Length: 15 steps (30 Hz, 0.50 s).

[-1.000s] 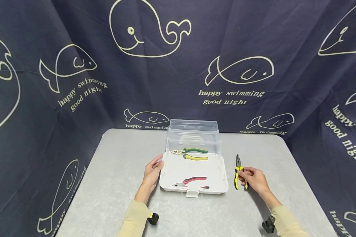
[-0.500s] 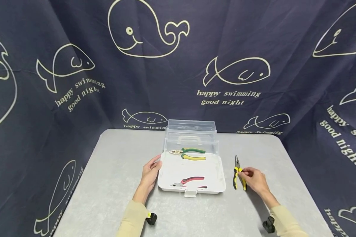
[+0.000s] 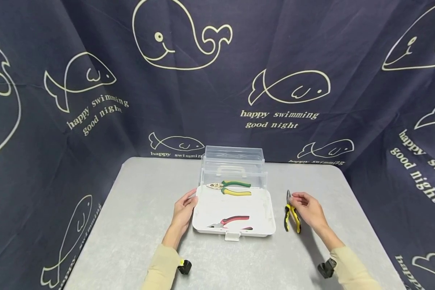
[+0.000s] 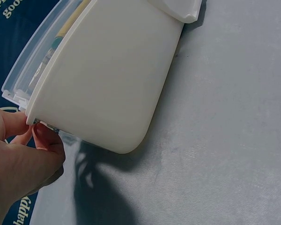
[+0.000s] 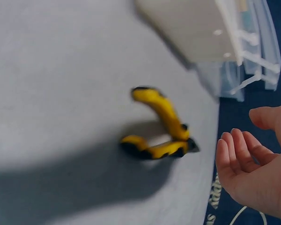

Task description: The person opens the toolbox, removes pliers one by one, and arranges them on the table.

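While handles (image 5: pixel 161 108) splay, pliers (image 5: pixel 177 130) look yellow-black.

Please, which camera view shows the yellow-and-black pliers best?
The head view shows these pliers from tip to handle ends, fairly sharp. The right wrist view shows them larger but blurred, seen mostly from the handle end. The left wrist view lacks them.

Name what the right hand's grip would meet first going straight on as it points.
Likely the yellow-black pliers, whose nose shows just ahead of the right hand in the head view; depth is unclear, so perhaps the open toolbox instead.
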Motion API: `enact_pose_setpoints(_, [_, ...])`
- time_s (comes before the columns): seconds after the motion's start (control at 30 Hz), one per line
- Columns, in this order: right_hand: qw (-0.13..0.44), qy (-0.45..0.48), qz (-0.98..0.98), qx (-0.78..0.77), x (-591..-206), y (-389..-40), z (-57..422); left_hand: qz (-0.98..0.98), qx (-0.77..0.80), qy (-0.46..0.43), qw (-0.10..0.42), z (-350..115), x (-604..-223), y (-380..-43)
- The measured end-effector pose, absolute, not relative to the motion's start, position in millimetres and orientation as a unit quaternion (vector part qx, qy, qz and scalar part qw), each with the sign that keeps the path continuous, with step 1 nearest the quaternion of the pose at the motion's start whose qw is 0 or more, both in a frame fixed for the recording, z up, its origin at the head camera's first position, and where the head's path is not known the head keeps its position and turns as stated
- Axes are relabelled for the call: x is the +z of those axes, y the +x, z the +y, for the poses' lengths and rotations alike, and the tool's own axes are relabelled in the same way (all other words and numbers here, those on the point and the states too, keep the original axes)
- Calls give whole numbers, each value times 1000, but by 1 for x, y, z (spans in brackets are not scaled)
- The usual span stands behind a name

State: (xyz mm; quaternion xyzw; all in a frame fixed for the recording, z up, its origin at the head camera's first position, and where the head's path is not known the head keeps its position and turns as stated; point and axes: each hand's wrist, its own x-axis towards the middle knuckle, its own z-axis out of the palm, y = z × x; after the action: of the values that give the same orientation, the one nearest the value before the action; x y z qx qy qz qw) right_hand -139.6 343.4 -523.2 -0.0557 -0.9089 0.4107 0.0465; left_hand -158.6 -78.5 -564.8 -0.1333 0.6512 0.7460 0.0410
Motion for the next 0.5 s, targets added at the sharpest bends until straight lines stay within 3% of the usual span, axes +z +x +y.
enact_pose_setpoints(0.5, [79, -10, -870, 487, -491, -158, 306, 648, 749, -129, 39, -78, -562, -159])
